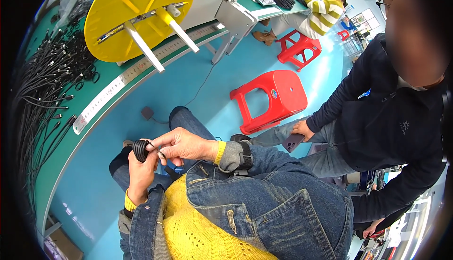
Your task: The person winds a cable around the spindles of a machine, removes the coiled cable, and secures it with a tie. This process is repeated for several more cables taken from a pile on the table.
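Note:
A tight coil of black cable (140,151) is gripped in my left hand (141,172), above my lap. My right hand (181,146) meets it there, its thumb and fingers pinched on a thin dark strand beside the coil. Where that strand leads is partly hidden by my fingers. To the left, a large heap of black cables (52,66) with small plug ends lies on the green bench (56,165). A yellow round winding disc (137,12) with two rods sticking out stands over the bench's far side.
A long steel ruler (118,81) runs along the bench edge. Red stools (283,98) stand on the blue floor. At my right stands a person in a dark jacket (377,113), phone in hand. Farther back, a person in a striped sweater (325,12) sits at a bench. A foot pedal (147,113) lies below.

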### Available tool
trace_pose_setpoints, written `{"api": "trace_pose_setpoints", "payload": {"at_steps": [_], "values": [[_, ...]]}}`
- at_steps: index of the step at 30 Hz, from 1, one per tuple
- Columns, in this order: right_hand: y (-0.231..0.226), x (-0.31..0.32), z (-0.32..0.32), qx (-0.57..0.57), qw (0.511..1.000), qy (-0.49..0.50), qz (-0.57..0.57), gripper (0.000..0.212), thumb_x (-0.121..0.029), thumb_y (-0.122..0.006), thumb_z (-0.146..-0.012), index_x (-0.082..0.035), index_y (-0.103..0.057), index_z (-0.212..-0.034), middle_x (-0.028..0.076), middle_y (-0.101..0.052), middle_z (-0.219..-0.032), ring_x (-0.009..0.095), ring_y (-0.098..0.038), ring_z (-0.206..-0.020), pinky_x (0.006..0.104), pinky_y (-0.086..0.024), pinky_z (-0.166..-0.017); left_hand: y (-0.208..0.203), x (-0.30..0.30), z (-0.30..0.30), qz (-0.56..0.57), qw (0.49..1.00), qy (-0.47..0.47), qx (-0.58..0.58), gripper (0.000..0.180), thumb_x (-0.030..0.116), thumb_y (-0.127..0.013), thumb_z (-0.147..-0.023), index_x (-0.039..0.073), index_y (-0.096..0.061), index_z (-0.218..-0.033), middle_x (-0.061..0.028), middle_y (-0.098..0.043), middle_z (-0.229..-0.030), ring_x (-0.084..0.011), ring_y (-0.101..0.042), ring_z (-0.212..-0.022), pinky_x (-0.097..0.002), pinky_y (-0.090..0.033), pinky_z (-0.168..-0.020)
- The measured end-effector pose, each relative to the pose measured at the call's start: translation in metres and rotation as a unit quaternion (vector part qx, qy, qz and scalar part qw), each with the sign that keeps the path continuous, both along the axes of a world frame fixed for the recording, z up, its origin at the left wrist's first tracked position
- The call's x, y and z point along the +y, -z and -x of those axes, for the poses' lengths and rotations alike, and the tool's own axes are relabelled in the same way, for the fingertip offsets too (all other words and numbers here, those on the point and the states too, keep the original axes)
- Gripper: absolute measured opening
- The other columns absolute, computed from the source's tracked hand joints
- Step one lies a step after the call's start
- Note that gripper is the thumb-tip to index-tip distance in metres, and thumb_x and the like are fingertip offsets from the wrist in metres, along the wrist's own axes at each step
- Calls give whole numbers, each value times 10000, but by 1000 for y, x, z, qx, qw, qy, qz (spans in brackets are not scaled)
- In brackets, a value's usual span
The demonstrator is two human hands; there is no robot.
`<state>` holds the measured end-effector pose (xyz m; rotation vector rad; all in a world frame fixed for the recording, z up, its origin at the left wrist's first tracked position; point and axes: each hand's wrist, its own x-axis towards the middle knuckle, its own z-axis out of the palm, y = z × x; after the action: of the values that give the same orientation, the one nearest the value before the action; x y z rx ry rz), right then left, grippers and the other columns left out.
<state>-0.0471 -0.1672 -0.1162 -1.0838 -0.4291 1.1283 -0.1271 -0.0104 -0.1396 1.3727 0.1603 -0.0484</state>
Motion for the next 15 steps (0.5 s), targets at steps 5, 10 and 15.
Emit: {"api": "trace_pose_setpoints", "payload": {"at_steps": [5, 10, 15], "values": [[3, -2, -1, -14, 1000, 7, 12, 297, -114, -571, -849, -58, -568, -1140, 82, -642, -732, 42, -497, -448, 164, -406, -405, -5, -3, -1, -4, 1000, -8, 13, 42, 66, -530, -854, 25, -519, -852, 14, -503, -592, -42, -432, -474, -190, -324, -421], [2, -5, -3, -13, 1000, 6, 23, 326, -175, -600, -839, -62, -568, -1144, 51, -617, -708, 41, -490, -448, 166, -405, -416, -3, -5, -2, -6, 1000, -7, 11, 36, 62, -526, -855, 27, -517, -853, 12, -507, -600, -40, -433, -475, -190, -324, -416], [1, -5, -3, -8, 999, 11, 31, 305, -119, -575, -844, -65, -568, -1144, 61, -641, -720, 41, -499, -429, 164, -402, -384, 0, -8, -2, -5, 1000, -18, 15, 45, 63, -511, -852, 27, -497, -875, -9, -522, -586, -43, -427, -456, -185, -311, -409]]}}
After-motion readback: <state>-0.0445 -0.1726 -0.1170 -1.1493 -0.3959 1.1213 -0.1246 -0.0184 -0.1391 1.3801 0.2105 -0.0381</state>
